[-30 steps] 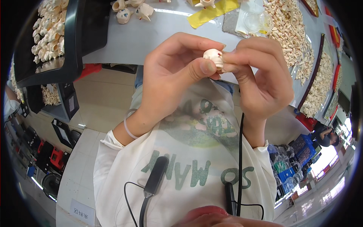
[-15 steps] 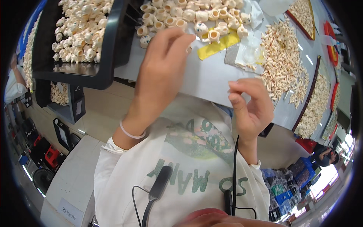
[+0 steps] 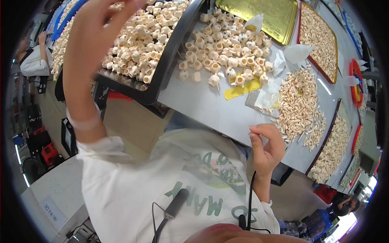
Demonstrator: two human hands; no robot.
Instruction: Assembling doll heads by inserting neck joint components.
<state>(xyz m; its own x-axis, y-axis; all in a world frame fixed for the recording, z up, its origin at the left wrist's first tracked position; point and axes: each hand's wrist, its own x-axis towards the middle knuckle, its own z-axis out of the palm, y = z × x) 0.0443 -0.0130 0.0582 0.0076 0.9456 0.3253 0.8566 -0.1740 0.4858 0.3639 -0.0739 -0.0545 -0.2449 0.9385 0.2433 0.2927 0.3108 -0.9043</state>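
My left hand (image 3: 90, 38) is raised at the upper left, over a black tray (image 3: 139, 96) heaped with small cream hollow figurine pieces (image 3: 137, 60). Motion smears it and the top edge cuts off its fingers, so its grip is hidden. Close to the table's near edge, my right hand (image 3: 268, 148) is closed, thumb and forefinger nearly together; whatever they hold, if anything, cannot be made out. More hollow figurine pieces (image 3: 233, 62), some with painted eyes, lie on the grey table (image 3: 194, 105). A few touch a yellow strip (image 3: 243, 90).
Right of the strip lie a clear plastic sheet (image 3: 268, 98) and a pile of small pointed cream pieces (image 3: 298, 103). A white bottle (image 3: 298, 53) stands behind them. A gold tray (image 3: 283, 20) and red-rimmed trays line the far side. Another person (image 3: 37, 60) works at far left.
My left hand has moved from above the loose figurine pieces up and left, over the black tray. My right hand stays near the table edge. The whole view has shifted left.
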